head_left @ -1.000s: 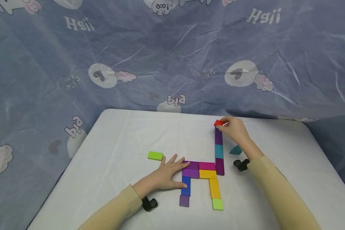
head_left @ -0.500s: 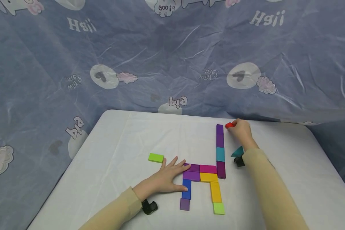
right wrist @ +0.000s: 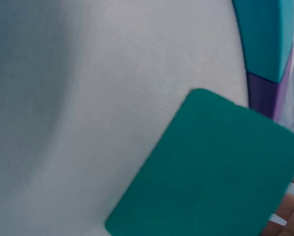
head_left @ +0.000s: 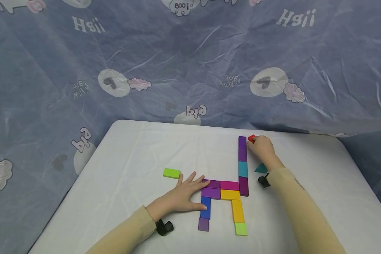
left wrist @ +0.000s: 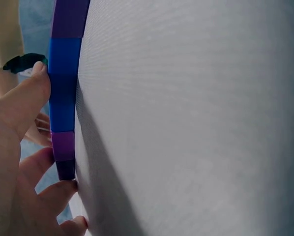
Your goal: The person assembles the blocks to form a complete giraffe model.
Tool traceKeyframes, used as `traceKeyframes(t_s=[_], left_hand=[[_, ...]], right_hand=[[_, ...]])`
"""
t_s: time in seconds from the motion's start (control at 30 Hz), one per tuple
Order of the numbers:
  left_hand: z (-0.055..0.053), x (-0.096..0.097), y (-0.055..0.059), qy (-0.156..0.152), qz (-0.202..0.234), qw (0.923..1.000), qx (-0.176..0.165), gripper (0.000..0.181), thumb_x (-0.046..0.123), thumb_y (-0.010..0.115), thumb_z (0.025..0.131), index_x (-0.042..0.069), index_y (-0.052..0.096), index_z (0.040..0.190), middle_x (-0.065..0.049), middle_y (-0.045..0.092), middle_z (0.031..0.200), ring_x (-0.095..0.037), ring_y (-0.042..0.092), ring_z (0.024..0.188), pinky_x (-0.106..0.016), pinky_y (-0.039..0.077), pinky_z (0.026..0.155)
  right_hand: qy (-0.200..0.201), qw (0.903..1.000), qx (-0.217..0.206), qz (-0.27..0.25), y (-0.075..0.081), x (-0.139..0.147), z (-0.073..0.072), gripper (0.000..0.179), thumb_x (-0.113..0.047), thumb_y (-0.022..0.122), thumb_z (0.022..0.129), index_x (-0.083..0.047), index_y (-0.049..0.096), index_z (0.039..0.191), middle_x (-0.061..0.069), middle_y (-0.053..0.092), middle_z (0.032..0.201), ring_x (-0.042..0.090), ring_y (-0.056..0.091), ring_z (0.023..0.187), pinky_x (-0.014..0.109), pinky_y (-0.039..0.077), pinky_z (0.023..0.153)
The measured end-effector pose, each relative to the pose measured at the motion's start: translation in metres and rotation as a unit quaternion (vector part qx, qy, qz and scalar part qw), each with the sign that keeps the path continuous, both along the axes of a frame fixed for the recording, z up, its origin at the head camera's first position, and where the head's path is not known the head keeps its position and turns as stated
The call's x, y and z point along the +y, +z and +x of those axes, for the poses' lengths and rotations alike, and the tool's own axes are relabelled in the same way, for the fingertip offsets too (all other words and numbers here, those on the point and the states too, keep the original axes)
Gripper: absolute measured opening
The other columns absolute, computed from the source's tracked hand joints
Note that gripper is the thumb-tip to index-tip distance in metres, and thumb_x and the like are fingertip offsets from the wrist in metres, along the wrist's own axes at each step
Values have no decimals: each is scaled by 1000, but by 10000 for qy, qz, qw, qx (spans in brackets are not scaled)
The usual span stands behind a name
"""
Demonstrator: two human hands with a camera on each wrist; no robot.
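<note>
My right hand [head_left: 262,150] pinches a small red block [head_left: 251,138] just right of the top of an upright column of blocks. That column has purple blocks [head_left: 242,149] above, a light blue block [head_left: 242,169] and a dark magenta block [head_left: 243,186] below. My left hand [head_left: 181,197] lies with fingers spread; its fingertips touch the left purple block [head_left: 213,184], its thumb the blue block [head_left: 205,203]. In the left wrist view the thumb meets the side of that blue block [left wrist: 64,83]. A teal wedge-shaped block [right wrist: 206,167] looms near the right wrist camera, hiding most of the right fingers.
A loose lime green block [head_left: 171,173] lies left of the left fingertips. Pink [head_left: 229,185] and yellow blocks [head_left: 237,211] continue the joined shape, with a green square [head_left: 241,229] at one foot. The white table [head_left: 146,148] backs onto a patterned blue-grey sheet [head_left: 184,53].
The right hand has carried the red block off the top of the column to its right side, then shifted slightly and turned it. The left hand has stayed in place.
</note>
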State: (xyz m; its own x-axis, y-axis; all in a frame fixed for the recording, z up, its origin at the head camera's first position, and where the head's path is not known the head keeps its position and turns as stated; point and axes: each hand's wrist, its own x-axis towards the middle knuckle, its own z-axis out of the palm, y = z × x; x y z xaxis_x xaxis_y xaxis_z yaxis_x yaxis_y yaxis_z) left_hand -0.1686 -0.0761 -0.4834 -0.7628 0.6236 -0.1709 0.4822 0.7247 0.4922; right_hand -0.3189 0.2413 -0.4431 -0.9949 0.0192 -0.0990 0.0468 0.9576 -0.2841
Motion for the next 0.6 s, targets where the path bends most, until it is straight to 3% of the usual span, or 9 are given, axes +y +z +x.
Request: traceKeyframes(t_s=[0.27, 0.6], left_hand=[[1, 1, -3, -7, -2, 10000, 9, 84, 63, 65, 84, 34, 30, 155, 1, 24, 164, -31, 7, 154, -70, -4, 116], [0, 1, -3, 2, -35, 10000, 28, 84, 65, 63, 84, 36, 29, 155, 3, 22, 164, -29, 6, 155, -68, -5, 116]], right_hand=[[-19, 9998, -179, -110, -7, -3, -5, 61, -33, 50, 100, 9, 40, 143, 40, 47, 128, 54, 46, 115, 59, 46, 95], [598, 9978, -245, 138, -10, -3, -13, 58, -26, 46, 102, 6, 33, 148, 35, 40, 145, 55, 35, 132, 61, 29, 112]])
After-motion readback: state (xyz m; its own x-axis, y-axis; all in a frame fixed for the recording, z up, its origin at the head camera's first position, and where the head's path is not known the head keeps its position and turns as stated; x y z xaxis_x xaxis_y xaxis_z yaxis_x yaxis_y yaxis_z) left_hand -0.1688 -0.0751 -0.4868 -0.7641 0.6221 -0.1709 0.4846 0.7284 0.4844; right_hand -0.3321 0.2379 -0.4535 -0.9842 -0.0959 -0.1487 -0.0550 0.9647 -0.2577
